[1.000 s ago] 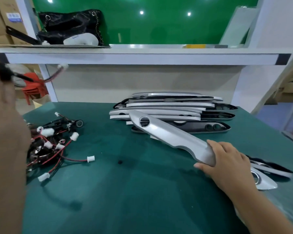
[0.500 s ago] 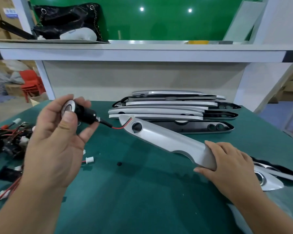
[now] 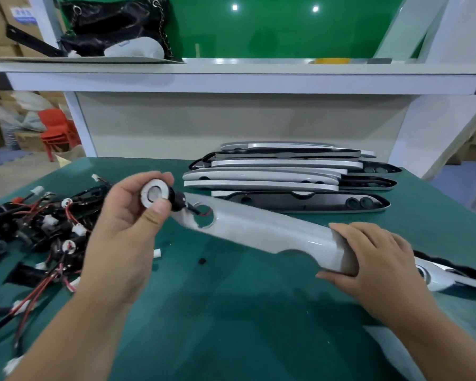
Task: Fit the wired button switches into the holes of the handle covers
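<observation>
My left hand [image 3: 127, 215] pinches a round button switch [image 3: 155, 193] with a silver face and black body. Its red and black wire runs into the round hole [image 3: 204, 214] of a silver handle cover [image 3: 264, 232]. That cover is tilted up off the green table, and my right hand [image 3: 368, 257] grips its near right end. The switch body sits just left of the hole, outside it.
A tangle of wired switches [image 3: 39, 226] with white plugs lies at the left. A stack of silver and black handle covers [image 3: 286, 174] sits behind. Another cover [image 3: 451, 279] lies at the right edge. A small black bit [image 3: 201, 261] rests on the green table [image 3: 231, 325].
My left hand has carried the switch rightward to the cover's hole, and its wire now passes through the hole. The cover has shifted slightly.
</observation>
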### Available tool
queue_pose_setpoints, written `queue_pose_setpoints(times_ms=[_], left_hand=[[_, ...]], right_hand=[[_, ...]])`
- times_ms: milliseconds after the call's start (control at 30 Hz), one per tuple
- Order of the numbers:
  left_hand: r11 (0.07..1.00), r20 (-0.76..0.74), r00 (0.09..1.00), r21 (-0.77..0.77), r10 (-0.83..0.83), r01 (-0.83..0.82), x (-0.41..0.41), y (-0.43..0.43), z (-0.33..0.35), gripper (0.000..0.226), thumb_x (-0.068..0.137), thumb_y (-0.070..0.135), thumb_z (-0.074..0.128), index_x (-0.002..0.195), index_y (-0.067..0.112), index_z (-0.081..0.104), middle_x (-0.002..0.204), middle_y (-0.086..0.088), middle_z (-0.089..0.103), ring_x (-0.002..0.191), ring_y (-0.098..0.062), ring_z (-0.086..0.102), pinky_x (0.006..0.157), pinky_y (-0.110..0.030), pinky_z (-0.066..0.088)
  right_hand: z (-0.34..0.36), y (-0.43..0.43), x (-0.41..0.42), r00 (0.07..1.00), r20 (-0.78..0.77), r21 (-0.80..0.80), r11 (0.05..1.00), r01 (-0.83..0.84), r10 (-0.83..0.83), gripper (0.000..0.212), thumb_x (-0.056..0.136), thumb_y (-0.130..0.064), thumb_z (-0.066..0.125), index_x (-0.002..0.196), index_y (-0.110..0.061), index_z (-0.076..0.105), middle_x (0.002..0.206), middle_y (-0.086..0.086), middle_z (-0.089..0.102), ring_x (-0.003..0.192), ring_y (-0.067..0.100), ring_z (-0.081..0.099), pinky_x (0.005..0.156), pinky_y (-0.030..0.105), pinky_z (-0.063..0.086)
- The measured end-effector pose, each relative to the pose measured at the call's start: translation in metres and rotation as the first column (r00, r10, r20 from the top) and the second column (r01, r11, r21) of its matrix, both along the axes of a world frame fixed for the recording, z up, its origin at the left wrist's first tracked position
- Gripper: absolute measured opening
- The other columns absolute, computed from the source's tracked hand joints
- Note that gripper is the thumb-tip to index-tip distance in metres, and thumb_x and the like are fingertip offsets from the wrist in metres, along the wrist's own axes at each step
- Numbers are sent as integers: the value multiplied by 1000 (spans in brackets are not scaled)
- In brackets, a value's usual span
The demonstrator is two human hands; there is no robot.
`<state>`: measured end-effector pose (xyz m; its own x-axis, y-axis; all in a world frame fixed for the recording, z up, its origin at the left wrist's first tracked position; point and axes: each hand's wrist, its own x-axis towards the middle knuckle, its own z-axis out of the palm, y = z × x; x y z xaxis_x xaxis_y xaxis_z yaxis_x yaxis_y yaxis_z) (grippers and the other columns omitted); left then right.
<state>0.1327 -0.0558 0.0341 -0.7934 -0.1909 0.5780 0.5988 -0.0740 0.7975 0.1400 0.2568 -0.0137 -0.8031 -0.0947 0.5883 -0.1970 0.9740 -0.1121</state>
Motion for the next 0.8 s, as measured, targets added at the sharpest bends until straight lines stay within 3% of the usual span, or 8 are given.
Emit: queue_pose_setpoints(times_ms=[67,133,267,400,567,700,800], left_hand=[[959,32,986,-243,161,-148,2,4,-4,43,86,4,64,101,45,64,115,22,65,106,12,56,85,-7,44],[875,23,965,-427,263,-228,4,5,-4,48,81,11,69,100,55,62,128,29,50,111,25,44,89,-1,34],[844,43,980,-517,195,-145,6,1,-6,38,71,37,62,108,48,57,132,35,43,135,15,23,111,-15,20],[776,75,992,-630,101,-31,8,-2,-7,42,71,44,58,112,52,53,135,47,31,139,13,15,105,0,14],[812,133,989,-583,58,31,6,-6,-11,29,84,41,61,113,46,58,137,43,33,141,7,18,117,-34,20],[824,169,986,-559,-1,97,8,-6,-10,29,83,42,55,110,46,63,142,39,31,141,10,11,113,-26,14],[847,201,980,-523,13,96,10,-2,-11,32,81,40,47,107,41,67,140,40,30,137,18,10,106,-9,12]], right_hand=[[1,-3,1,995,-64,23,997,-72,73,73,63,-70,59,116,-19,61,104,-3,61,100,15,47,96,35,26],[1,-4,1,992,-77,37,995,-97,100,74,65,-70,50,116,-18,63,104,-1,62,99,14,47,98,36,27],[0,2,2,994,-32,10,995,-100,100,76,63,-71,49,115,-18,65,103,0,63,99,13,47,99,37,27],[2,5,2,996,16,3,996,-84,84,79,62,-74,46,114,-17,65,102,0,65,99,12,45,96,34,25],[2,7,4,994,64,-5,996,-89,89,88,66,-85,33,117,-19,64,102,-2,64,100,11,42,94,30,24],[1,8,3,992,94,-18,997,-81,82,82,61,-77,45,120,-23,62,105,-3,63,102,12,41,95,29,23],[1,11,4,984,158,-35,996,-82,86,85,59,-80,43,125,-28,58,111,-9,58,107,14,46,99,27,22]])
